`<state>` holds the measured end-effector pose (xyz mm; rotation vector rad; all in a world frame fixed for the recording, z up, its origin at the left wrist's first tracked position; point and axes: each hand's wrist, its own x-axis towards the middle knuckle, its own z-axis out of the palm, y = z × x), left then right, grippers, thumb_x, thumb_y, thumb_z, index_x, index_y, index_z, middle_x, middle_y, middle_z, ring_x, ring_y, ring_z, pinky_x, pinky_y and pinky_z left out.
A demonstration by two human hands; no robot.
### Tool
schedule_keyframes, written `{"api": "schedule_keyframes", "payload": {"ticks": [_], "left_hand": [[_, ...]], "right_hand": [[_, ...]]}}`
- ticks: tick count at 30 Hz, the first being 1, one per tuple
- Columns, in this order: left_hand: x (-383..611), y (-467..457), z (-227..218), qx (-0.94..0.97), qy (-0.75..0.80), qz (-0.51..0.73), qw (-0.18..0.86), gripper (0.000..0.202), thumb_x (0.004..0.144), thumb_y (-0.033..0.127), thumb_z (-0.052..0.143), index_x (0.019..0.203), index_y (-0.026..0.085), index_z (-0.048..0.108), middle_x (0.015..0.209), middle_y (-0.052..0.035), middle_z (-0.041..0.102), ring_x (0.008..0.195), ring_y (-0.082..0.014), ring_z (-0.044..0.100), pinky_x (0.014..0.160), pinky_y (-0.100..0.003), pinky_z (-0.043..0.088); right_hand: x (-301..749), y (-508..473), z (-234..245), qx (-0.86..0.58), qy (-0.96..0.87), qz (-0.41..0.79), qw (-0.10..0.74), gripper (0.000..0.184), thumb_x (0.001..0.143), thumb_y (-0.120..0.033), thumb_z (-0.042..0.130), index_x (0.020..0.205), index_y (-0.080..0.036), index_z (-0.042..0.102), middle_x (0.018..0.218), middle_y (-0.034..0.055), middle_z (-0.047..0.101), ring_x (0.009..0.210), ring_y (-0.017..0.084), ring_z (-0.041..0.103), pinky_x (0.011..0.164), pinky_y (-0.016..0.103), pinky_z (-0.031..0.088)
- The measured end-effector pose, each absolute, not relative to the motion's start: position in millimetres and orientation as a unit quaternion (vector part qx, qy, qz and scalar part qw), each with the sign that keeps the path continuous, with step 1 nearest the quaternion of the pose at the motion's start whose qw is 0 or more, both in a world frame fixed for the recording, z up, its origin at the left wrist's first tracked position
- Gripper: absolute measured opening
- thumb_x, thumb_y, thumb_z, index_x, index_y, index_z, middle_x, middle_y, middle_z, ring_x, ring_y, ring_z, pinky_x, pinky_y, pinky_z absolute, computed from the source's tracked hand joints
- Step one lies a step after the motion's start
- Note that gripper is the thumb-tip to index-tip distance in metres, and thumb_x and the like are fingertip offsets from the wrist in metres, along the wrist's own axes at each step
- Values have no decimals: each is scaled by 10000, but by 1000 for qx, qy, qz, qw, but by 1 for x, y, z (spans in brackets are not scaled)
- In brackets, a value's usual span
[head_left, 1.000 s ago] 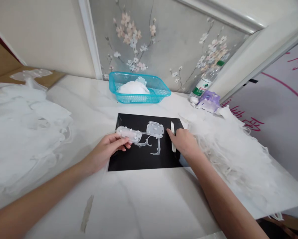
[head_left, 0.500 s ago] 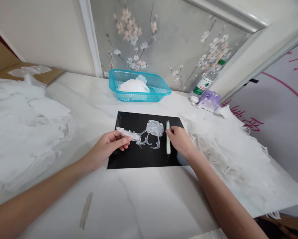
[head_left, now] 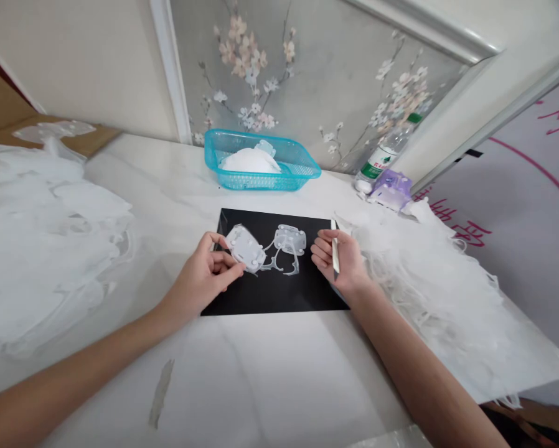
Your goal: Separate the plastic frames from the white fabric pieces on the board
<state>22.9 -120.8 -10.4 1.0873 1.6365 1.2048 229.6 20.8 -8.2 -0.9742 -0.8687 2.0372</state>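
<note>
On a black mat (head_left: 270, 295) lies a translucent moulded plastic piece with white dots. It has two rounded pads joined by thin curved runners. My left hand (head_left: 200, 270) grips the nearer pad (head_left: 244, 249) by its edge, tilting it up, while the farther pad (head_left: 289, 239) rests on the mat. My right hand (head_left: 342, 261), a little to the right of that pad, is shut on a slim white stick (head_left: 335, 249), which shows between the fingers. Its lower end is hidden behind the hand.
Large heaps of white translucent plastic pieces (head_left: 46, 249) (head_left: 429, 292) lie on both sides of the white marble table (head_left: 270, 373). At the back stand a turquoise basket (head_left: 261, 182) holding white material, a water bottle (head_left: 382, 158) and a purple packet (head_left: 391, 191).
The white stick has gone from the mat into my right hand. My left hand has turned the nearer pad so that its broad face shows.
</note>
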Motion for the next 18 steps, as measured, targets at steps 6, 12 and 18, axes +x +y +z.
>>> {"api": "schedule_keyframes", "payload": {"ticks": [6,12,18], "left_hand": [[14,-126,-11,558,701,435,92,272,796,416,618,884,239,431,645,45,467,604,-133,472,630,-271,412],[-17,-112,-14,793,568,188,113,328,889,434,497,1109,244,650,1336,-70,557,1196,-280,484,1034,-433,344],[-18,-114,-16,804,547,174,156,360,944,359,430,1242,355,631,1198,-56,596,1009,-228,514,923,-389,433]], "right_hand": [[226,19,-18,-348,-392,764,376,393,874,-537,506,678,-197,523,396,-110,177,354,58,155,381,188,254],[219,13,-17,-334,-434,734,402,335,672,-350,787,943,-202,657,735,-48,636,479,23,425,462,158,399],[216,-7,-8,-292,-566,659,400,174,737,-315,749,714,-186,634,606,-39,614,474,50,496,475,183,446]]}}
